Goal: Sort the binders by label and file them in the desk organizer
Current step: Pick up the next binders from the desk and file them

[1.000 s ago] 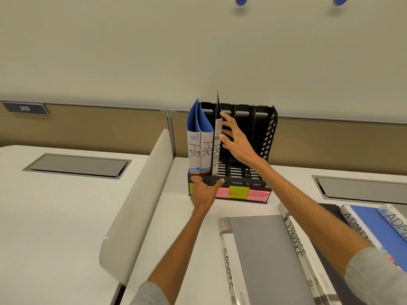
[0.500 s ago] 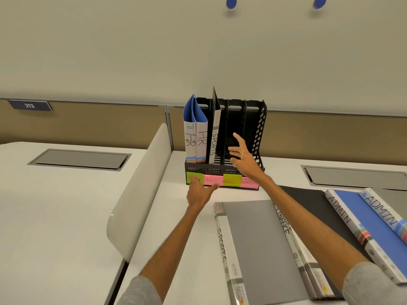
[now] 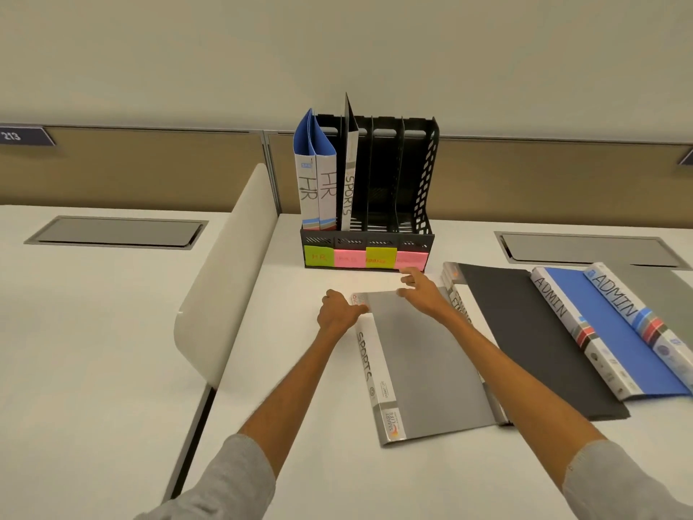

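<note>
Binder filing centres on the grey SPORTS binder (image 3: 423, 365), lying flat on the desk (image 3: 412, 482) at 6 o'clock from the desk organizer (image 3: 427, 223). The left hand (image 3: 339, 313) grips its far-left corner, fingers curled at the spine. The right hand (image 3: 420, 290) is open at the far edge, fingers loosely spread; contact cannot be told. Two HR binders (image 3: 317, 182) stand in the organizer's leftmost slot, an upright SPORTS binder (image 3: 349, 189) in the next. ADMIN binders (image 3: 600, 332) lie at 3 o'clock.

Black desk organizer (image 3: 425, 204) upright. Two blue HR binders (image 3: 317, 185) stand in the leftmost slot, one SPORTS binder (image 3: 349, 182) in the second. Grey SPORTS binder (image 3: 423, 362) lies flat in front; two ADMIN binders (image 3: 607, 332) flat, far right.
</note>
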A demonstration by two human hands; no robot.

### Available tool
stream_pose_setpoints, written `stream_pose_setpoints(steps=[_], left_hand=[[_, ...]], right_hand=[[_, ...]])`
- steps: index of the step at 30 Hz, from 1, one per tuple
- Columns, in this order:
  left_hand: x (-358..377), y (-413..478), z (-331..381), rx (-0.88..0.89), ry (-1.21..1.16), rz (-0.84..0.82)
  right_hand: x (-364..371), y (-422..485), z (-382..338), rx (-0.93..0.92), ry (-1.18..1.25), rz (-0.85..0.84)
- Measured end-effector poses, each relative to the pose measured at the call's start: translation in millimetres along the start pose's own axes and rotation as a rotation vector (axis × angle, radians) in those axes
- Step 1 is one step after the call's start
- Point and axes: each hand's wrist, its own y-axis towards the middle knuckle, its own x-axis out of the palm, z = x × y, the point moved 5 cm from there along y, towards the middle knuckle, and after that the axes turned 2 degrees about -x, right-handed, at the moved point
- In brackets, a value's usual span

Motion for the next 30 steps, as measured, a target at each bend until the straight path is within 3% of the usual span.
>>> stream_pose_setpoints(steps=[5,16,23,30], left_hand=[[12.9,-9.3,-14.5,0.004,0.077,-0.05],[46.6,-33.1,-20.2,-0.049,0.093,-0.032],[55.5,-29.9,-27.4,-0.205,-0.451,-0.087],[53.0,-27.2,-28.6,-0.265,-0.942,-0.187]], right_hand=[[15.4,-23.8,31.2,0.052,-0.04,-0.044],[56.5,-61.9,60.5,-0.108,-0.3,-0.035],[57.3,-58.3,69.2,-0.059,-0.362,-0.103],[42.5,-53.3,58.5,-0.008,-0.188,-0.045]])
